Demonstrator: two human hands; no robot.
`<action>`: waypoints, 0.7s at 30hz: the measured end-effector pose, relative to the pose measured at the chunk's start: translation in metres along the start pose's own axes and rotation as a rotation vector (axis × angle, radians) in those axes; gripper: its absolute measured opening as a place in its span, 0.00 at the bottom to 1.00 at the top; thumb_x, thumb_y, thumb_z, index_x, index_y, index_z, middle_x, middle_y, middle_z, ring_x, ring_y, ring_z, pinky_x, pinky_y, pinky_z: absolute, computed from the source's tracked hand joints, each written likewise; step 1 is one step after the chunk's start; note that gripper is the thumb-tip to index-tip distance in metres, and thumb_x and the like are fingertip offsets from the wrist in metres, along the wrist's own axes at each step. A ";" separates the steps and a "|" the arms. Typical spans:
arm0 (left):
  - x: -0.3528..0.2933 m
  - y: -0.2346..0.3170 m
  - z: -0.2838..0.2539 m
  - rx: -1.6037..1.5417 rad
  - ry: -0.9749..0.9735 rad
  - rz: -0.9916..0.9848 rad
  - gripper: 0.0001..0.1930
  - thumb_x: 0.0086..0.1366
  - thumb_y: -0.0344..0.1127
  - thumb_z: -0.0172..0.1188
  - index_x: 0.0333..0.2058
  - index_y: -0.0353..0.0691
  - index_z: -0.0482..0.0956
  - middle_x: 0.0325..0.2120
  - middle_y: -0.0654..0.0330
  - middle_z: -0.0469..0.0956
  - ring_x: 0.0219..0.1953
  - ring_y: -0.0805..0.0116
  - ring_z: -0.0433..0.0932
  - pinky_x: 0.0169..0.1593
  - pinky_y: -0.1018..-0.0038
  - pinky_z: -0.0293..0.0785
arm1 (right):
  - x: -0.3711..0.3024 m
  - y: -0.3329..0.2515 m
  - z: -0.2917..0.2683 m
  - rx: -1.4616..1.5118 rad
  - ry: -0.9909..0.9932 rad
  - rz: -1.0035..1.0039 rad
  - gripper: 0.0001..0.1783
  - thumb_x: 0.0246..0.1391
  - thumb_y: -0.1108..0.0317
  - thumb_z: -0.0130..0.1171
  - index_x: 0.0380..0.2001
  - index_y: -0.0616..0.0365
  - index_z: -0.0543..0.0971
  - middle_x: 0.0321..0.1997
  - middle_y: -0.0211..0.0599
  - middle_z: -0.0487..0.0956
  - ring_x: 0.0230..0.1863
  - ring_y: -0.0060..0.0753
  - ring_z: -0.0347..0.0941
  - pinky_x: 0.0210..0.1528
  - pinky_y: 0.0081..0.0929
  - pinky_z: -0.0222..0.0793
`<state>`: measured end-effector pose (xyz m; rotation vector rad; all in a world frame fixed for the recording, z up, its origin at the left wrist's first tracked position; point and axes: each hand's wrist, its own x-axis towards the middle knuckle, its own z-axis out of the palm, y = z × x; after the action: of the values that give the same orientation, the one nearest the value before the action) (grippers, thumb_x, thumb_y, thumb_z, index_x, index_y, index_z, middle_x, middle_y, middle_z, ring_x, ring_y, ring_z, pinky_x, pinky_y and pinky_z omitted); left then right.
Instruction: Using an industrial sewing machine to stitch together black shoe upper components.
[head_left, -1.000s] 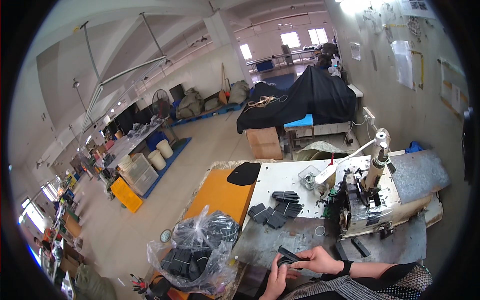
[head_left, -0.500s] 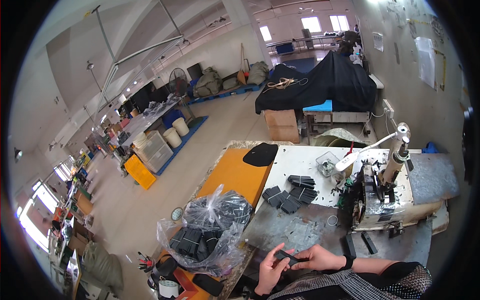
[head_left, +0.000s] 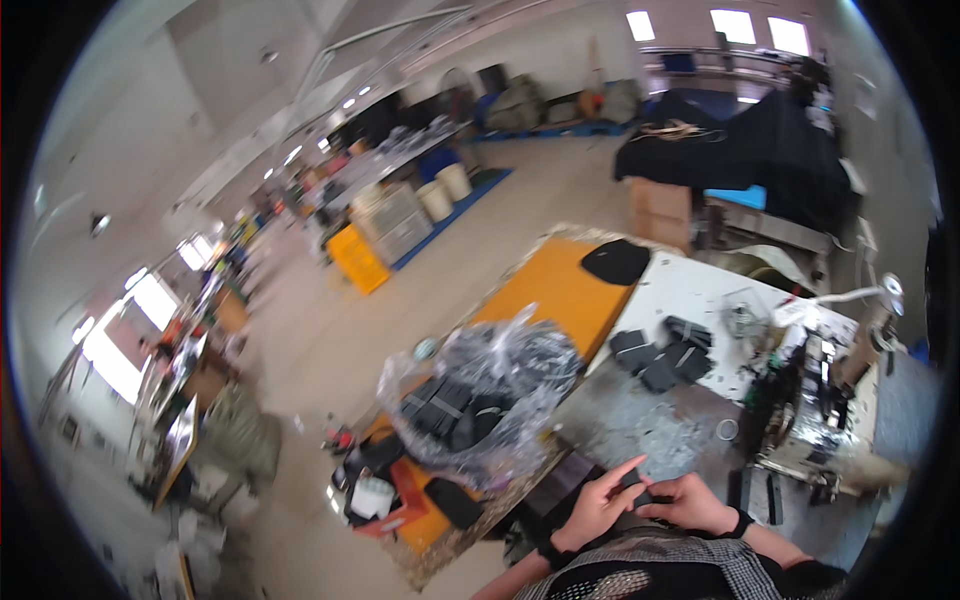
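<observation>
In front of my body, at the table's near edge, a small black strip (head_left: 644, 495) is held between both hands. My left hand (head_left: 598, 512) pinches one end, its index finger stretched forward. The other end is in the closed fingers of my right hand (head_left: 698, 504), which wears a dark band at the wrist. Fingers and blur hide part of the strip. To the right of my right hand lie two loose black strips (head_left: 774, 497) on the grey metal tabletop (head_left: 640, 425). Several banded bundles of black strips (head_left: 660, 372) rest farther forward.
On my left, a clear plastic bag (head_left: 540, 440) holds more black bundles. A machine (head_left: 815, 440) stands at the right, with a white lamp (head_left: 840, 297) over it. Beyond are a clear tray (head_left: 745, 315), an orange board (head_left: 550, 290) and a black cloth piece (head_left: 615, 262).
The view has swung left, so the table and its contents sit farther right in the picture, now blurred. Both hands still hold the black strip close together.
</observation>
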<state>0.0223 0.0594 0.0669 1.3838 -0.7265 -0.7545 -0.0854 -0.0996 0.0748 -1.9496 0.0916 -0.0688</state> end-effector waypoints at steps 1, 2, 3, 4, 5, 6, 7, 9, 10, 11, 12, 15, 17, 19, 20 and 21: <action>0.002 0.001 0.002 -0.012 0.004 0.037 0.24 0.64 0.30 0.56 0.59 0.43 0.66 0.31 0.67 0.77 0.24 0.85 0.65 0.29 0.85 0.65 | -0.001 0.005 0.002 0.031 0.024 -0.004 0.14 0.44 0.65 0.69 0.29 0.64 0.78 0.16 0.45 0.66 0.20 0.16 0.52 0.23 0.23 0.60; 0.003 0.001 0.002 0.035 -0.011 0.056 0.24 0.64 0.29 0.55 0.59 0.42 0.66 0.31 0.68 0.77 0.24 0.85 0.64 0.28 0.85 0.64 | -0.002 0.011 0.004 0.046 0.028 0.006 0.14 0.43 0.66 0.69 0.28 0.64 0.78 0.15 0.42 0.65 0.19 0.16 0.52 0.23 0.22 0.58; 0.005 0.000 0.000 0.080 -0.027 0.073 0.24 0.63 0.27 0.55 0.59 0.41 0.66 0.32 0.68 0.77 0.23 0.85 0.64 0.27 0.85 0.63 | -0.001 0.014 0.006 0.059 0.032 0.019 0.13 0.42 0.68 0.70 0.28 0.65 0.78 0.14 0.39 0.63 0.19 0.17 0.51 0.22 0.22 0.57; 0.005 -0.001 -0.004 0.169 -0.059 0.131 0.24 0.63 0.27 0.54 0.59 0.41 0.65 0.35 0.64 0.78 0.22 0.84 0.62 0.28 0.84 0.64 | -0.001 0.009 0.003 0.044 0.011 0.054 0.12 0.42 0.69 0.70 0.28 0.65 0.78 0.12 0.37 0.64 0.18 0.16 0.51 0.21 0.22 0.55; 0.004 0.000 -0.006 0.224 -0.092 0.103 0.24 0.63 0.28 0.54 0.59 0.41 0.66 0.38 0.58 0.78 0.26 0.80 0.70 0.33 0.81 0.69 | -0.003 0.008 0.008 0.115 0.025 0.118 0.11 0.42 0.70 0.69 0.28 0.64 0.79 0.12 0.36 0.65 0.18 0.17 0.52 0.21 0.22 0.55; 0.005 -0.002 -0.005 0.218 -0.065 0.214 0.24 0.63 0.28 0.53 0.59 0.41 0.65 0.40 0.56 0.78 0.31 0.76 0.74 0.37 0.78 0.70 | -0.001 0.007 0.008 0.069 -0.001 0.117 0.11 0.42 0.71 0.69 0.29 0.64 0.80 0.13 0.37 0.68 0.18 0.16 0.55 0.22 0.22 0.57; 0.004 -0.005 -0.004 0.215 -0.039 0.325 0.24 0.63 0.28 0.53 0.59 0.41 0.65 0.41 0.53 0.78 0.35 0.71 0.77 0.40 0.76 0.72 | 0.000 0.006 0.007 0.021 -0.024 0.114 0.11 0.42 0.71 0.69 0.30 0.64 0.80 0.14 0.38 0.71 0.18 0.15 0.57 0.23 0.22 0.59; 0.000 0.002 -0.010 0.196 -0.070 0.260 0.24 0.64 0.27 0.52 0.59 0.40 0.64 0.43 0.52 0.78 0.40 0.67 0.77 0.44 0.74 0.71 | 0.002 0.000 0.010 0.036 -0.050 0.119 0.11 0.42 0.72 0.68 0.30 0.64 0.80 0.16 0.39 0.73 0.19 0.15 0.61 0.24 0.22 0.61; -0.003 0.003 -0.011 0.178 -0.129 0.207 0.24 0.64 0.27 0.52 0.59 0.40 0.64 0.44 0.51 0.77 0.45 0.63 0.78 0.47 0.72 0.71 | 0.002 -0.002 0.012 0.049 -0.046 0.123 0.11 0.42 0.73 0.68 0.31 0.64 0.80 0.18 0.40 0.76 0.20 0.15 0.64 0.26 0.22 0.63; -0.005 0.002 -0.012 0.174 -0.114 0.202 0.24 0.64 0.27 0.52 0.59 0.40 0.64 0.44 0.51 0.77 0.45 0.63 0.78 0.47 0.72 0.71 | 0.003 -0.004 0.013 0.047 -0.063 0.124 0.11 0.42 0.73 0.68 0.31 0.64 0.80 0.18 0.40 0.76 0.20 0.15 0.64 0.26 0.22 0.63; -0.006 0.000 -0.011 0.225 -0.098 0.239 0.24 0.64 0.26 0.51 0.60 0.41 0.64 0.43 0.51 0.77 0.42 0.60 0.78 0.45 0.72 0.71 | 0.004 -0.005 0.013 0.033 -0.092 0.149 0.11 0.42 0.73 0.67 0.31 0.64 0.80 0.20 0.40 0.78 0.21 0.16 0.66 0.27 0.22 0.65; -0.013 0.003 -0.013 0.309 -0.084 0.271 0.25 0.63 0.26 0.51 0.60 0.44 0.64 0.37 0.50 0.76 0.36 0.56 0.77 0.40 0.70 0.71 | 0.005 -0.005 0.017 0.020 -0.134 0.168 0.11 0.41 0.75 0.67 0.32 0.64 0.80 0.23 0.41 0.80 0.22 0.17 0.69 0.28 0.23 0.66; -0.017 0.002 -0.015 0.342 -0.085 0.266 0.25 0.63 0.26 0.50 0.60 0.46 0.64 0.33 0.49 0.75 0.32 0.54 0.76 0.37 0.69 0.71 | 0.004 0.004 0.021 0.021 -0.147 0.162 0.11 0.41 0.75 0.67 0.32 0.64 0.80 0.23 0.41 0.80 0.22 0.18 0.69 0.28 0.23 0.67; -0.022 -0.006 -0.013 0.485 -0.077 0.354 0.26 0.62 0.26 0.51 0.60 0.49 0.65 0.25 0.51 0.70 0.25 0.53 0.71 0.31 0.66 0.67 | -0.001 0.022 0.026 -0.010 -0.135 0.090 0.13 0.39 0.76 0.66 0.33 0.64 0.80 0.24 0.41 0.80 0.23 0.20 0.71 0.29 0.24 0.67; -0.025 -0.007 -0.012 0.477 -0.073 0.345 0.26 0.62 0.26 0.51 0.60 0.49 0.65 0.25 0.51 0.70 0.25 0.53 0.71 0.31 0.66 0.67 | -0.002 0.022 0.029 -0.008 -0.143 0.100 0.13 0.39 0.76 0.66 0.33 0.64 0.80 0.24 0.41 0.80 0.23 0.20 0.71 0.29 0.24 0.67; -0.027 -0.007 -0.013 0.560 -0.082 0.346 0.27 0.60 0.26 0.51 0.59 0.50 0.66 0.24 0.51 0.69 0.24 0.53 0.71 0.29 0.65 0.67 | -0.002 0.020 0.030 -0.002 -0.143 0.078 0.13 0.39 0.76 0.66 0.32 0.63 0.80 0.24 0.42 0.80 0.24 0.21 0.72 0.29 0.24 0.68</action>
<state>0.0169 0.0882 0.0595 1.6667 -1.2700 -0.3416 -0.0849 -0.0788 0.0451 -1.9447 0.0730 0.1228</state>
